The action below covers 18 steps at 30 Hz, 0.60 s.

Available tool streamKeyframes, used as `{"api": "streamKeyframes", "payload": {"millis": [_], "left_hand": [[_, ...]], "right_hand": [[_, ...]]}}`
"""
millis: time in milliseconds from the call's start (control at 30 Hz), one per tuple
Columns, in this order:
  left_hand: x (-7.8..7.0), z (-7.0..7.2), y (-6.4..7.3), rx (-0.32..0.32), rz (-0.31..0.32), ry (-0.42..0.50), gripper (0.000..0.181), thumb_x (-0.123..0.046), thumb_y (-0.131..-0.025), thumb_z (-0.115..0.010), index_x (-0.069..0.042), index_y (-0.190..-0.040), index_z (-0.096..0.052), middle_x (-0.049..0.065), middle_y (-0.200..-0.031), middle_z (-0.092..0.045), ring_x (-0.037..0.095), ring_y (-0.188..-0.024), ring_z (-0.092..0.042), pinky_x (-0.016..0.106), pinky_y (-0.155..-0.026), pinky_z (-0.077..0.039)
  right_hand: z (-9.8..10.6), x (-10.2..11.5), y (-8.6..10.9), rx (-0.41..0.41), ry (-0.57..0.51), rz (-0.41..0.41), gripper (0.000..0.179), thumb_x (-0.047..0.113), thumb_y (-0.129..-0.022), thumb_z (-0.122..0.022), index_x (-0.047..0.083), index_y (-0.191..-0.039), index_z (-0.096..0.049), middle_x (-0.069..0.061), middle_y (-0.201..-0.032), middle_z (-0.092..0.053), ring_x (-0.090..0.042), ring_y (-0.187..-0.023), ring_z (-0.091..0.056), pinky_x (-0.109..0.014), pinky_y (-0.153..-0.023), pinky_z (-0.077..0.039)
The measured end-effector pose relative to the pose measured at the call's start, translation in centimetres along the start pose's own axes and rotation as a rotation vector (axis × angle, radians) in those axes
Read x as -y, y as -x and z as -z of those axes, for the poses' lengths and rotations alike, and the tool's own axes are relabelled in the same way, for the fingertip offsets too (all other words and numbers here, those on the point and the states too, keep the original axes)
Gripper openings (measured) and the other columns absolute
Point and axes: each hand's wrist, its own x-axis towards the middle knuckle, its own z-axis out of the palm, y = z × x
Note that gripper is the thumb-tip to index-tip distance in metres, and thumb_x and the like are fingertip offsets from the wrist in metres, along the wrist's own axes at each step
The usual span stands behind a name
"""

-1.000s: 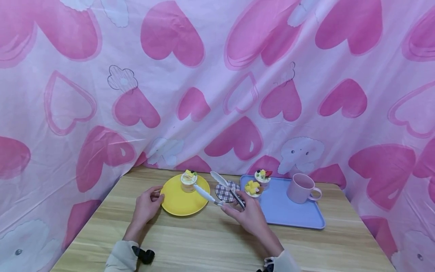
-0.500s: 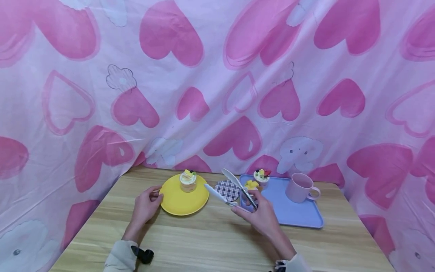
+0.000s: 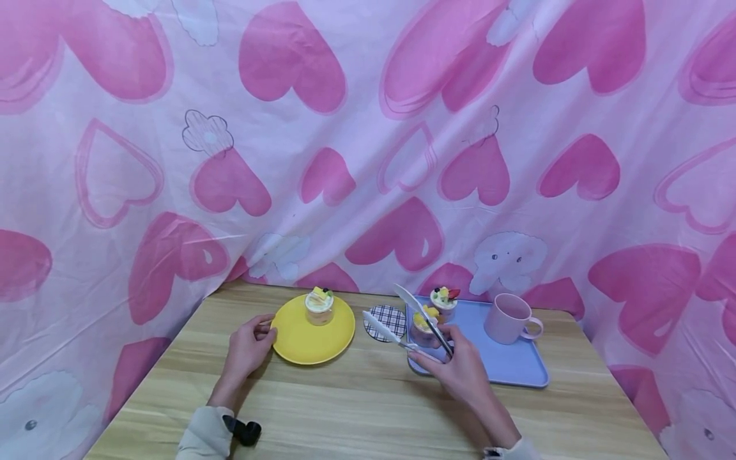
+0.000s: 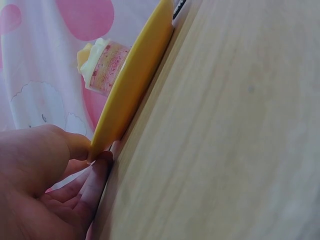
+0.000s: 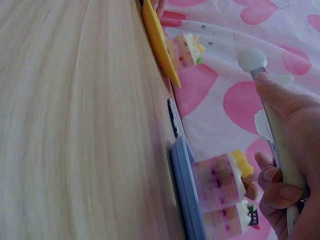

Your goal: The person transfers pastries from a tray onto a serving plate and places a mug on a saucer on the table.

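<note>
My left hand (image 3: 247,350) pinches the left rim of a yellow plate (image 3: 305,338), thumb above and fingertips underneath, as the left wrist view (image 4: 127,87) of the plate shows. On the plate stands a small cup of layered cake (image 3: 319,310) topped with cream and fruit. My right hand (image 3: 464,370) holds white-tipped tongs (image 3: 382,328), their arms spread apart, over the left side of a blue tray (image 3: 489,367). Just beyond the tongs a dessert cup with yellow fruit cubes (image 5: 220,180) stands on the tray, partly covered by one tong arm. Nothing is between the tips.
A second dessert cup with a strawberry (image 3: 444,300) sits behind the first on the tray. To its right stands a pink mug (image 3: 506,321). A round checked coaster (image 3: 388,313) lies between plate and tray. A pink heart-patterned cloth (image 3: 316,223) hangs behind the table.
My right hand has moved right with the tongs, from beside the plate's cake cup to over the tray's left edge. The left hand and plate have stayed put.
</note>
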Motion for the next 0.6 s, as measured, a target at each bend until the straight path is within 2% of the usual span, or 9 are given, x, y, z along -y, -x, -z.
{"api": "streamKeyframes", "payload": {"millis": [200,433,600], "left_hand": [[0.0,0.1,0.1,-0.008,-0.008,-0.007,0.037,-0.021,-0.095,-0.067,-0.012,-0.131,-0.065,0.01,-0.106,-0.074,0.019,-0.092,-0.07,0.023,-0.075,-0.056],[0.1,0.0,0.1,-0.014,-0.016,-0.009,0.037,-0.021,-0.095,-0.067,-0.012,-0.131,-0.066,0.01,-0.106,-0.074,0.02,-0.092,-0.07,0.028,-0.077,-0.058],[0.2,0.0,0.0,-0.014,-0.02,-0.016,0.037,-0.022,-0.095,-0.067,-0.012,-0.131,-0.065,0.01,-0.106,-0.074,0.019,-0.091,-0.071,0.025,-0.076,-0.057]], "right_hand": [[1.2,-1.1,0.2,-0.003,0.023,-0.028,0.088,0.072,-0.059,-0.083,0.02,-0.126,-0.056,-0.004,-0.091,-0.064,-0.016,-0.068,-0.051,-0.024,-0.051,-0.043],[2.2,-2.6,0.3,-0.031,0.04,-0.037,0.085,0.07,-0.061,-0.083,0.018,-0.123,-0.057,-0.002,-0.091,-0.063,-0.016,-0.066,-0.051,-0.024,-0.049,-0.043],[2.8,-3.3,0.2,-0.021,0.046,-0.091,0.085,0.071,-0.062,-0.082,0.019,-0.124,-0.056,-0.003,-0.093,-0.063,-0.017,-0.067,-0.05,-0.024,-0.048,-0.044]]}}
